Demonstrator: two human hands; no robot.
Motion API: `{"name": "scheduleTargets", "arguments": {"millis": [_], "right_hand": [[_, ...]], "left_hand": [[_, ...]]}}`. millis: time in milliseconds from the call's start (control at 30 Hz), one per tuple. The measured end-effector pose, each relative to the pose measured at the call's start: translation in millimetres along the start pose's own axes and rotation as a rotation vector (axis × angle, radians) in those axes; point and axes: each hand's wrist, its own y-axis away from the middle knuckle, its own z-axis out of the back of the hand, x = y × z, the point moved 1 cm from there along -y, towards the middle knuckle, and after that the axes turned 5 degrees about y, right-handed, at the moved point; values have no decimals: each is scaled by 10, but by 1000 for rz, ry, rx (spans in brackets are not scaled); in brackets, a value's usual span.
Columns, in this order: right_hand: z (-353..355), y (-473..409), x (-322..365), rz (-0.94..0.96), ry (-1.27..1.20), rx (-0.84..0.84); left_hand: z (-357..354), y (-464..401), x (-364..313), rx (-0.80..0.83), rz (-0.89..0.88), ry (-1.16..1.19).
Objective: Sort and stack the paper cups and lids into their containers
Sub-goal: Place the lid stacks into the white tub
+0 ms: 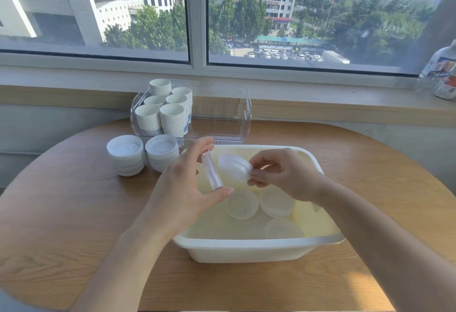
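White basin (246, 250) at the surface's near edge with loose lids (243, 204) inside, left hand (187, 183) pinching a small lid stack (212, 172) above it, right hand (283, 173) fingers gripping one lid (234, 167), cup stacks (164, 111) in a clear container (222, 114) toward the far edge.

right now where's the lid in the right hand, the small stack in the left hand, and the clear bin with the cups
lid (234, 168), head view, on its flat top
small stack of lids (212, 172), head view, on its edge
clear bin (222, 111), head view, on its bare right half

Wooden table (74, 225) bears white tub (246, 250), clear bin (222, 114), lid stacks (125, 156).
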Motion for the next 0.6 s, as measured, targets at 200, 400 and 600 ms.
{"name": "scheduleTargets", "arguments": {"millis": [200,400,600], "right_hand": [[-2,79,93,37,-175,12],[-65,65,99,101,-167,178],[-108,65,106,152,-106,295]], "left_hand": [[0,20,-20,7,27,-63],[12,6,-71,53,4,-55],[17,11,-88,55,-11,-36]]}}
